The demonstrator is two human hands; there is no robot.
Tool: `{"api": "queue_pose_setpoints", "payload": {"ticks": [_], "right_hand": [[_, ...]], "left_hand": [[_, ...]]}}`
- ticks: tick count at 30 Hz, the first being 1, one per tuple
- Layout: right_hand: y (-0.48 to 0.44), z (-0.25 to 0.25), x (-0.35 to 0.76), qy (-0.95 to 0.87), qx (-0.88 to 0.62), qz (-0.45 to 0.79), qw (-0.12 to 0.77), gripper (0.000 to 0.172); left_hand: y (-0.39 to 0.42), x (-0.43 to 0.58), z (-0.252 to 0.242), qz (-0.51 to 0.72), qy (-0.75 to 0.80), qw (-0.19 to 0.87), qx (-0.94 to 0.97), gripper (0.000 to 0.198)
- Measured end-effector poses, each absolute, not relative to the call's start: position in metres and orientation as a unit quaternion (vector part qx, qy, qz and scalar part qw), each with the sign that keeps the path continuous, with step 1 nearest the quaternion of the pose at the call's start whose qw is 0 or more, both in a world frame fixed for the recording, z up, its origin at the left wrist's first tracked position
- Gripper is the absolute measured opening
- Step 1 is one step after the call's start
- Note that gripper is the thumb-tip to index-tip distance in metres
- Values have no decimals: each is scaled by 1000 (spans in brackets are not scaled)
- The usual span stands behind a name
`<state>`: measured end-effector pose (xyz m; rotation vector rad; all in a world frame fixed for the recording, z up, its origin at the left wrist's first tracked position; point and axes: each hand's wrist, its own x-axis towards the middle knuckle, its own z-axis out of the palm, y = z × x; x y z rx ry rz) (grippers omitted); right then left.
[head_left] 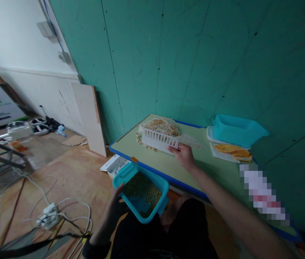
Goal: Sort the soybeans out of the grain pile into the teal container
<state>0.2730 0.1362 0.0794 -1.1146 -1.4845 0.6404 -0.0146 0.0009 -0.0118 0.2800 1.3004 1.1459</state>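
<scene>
My right hand (pixel 184 155) pinches the right end of a white slotted plastic strip (pixel 155 141), which stands on edge on the table. Right behind the strip lies a pile of yellowish beans (pixel 161 125) mixed with pale grain, and a few beans lie in front. My left hand (pixel 118 201) grips the left side of a turquoise plastic bin (pixel 164 184), held over my lap just below the table's front edge. Inside the bin are dark green grains (pixel 137 184) and yellowish beans (pixel 153 195). The bin hides part of my left fingers.
The pale green table (pixel 195 176) has blue edging and stands against a green wall. At its right rear are another turquoise bin (pixel 237 129), an orange cloth (pixel 233 151) and a blurred-out packet (pixel 264 194). Cables and a power strip (pixel 48 216) lie on the floor at left.
</scene>
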Motion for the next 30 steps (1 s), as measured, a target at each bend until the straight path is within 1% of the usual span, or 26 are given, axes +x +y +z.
{"api": "queue_pose_setpoints", "payload": {"ticks": [5, 8, 13, 17, 25, 30], "right_hand": [[135, 78, 271, -668, -473, 219, 531, 19], [136, 77, 270, -673, -478, 213, 523, 14], [135, 77, 269, -676, -477, 210, 521, 16], [134, 76, 268, -680, -474, 215, 517, 14], [131, 76, 267, -681, -467, 248, 507, 10], [130, 75, 263, -687, -455, 267, 500, 13]], "left_hand": [[-1, -11, -6, 501, 570, 641, 111, 33], [-3, -9, -2, 498, 573, 639, 121, 35], [-3, -13, -7, 484, 578, 645, 128, 49], [-3, -15, -10, 486, 562, 653, 147, 57], [-2, -18, -12, 496, 573, 637, 140, 50], [2, -27, -15, 496, 573, 637, 142, 43]]}}
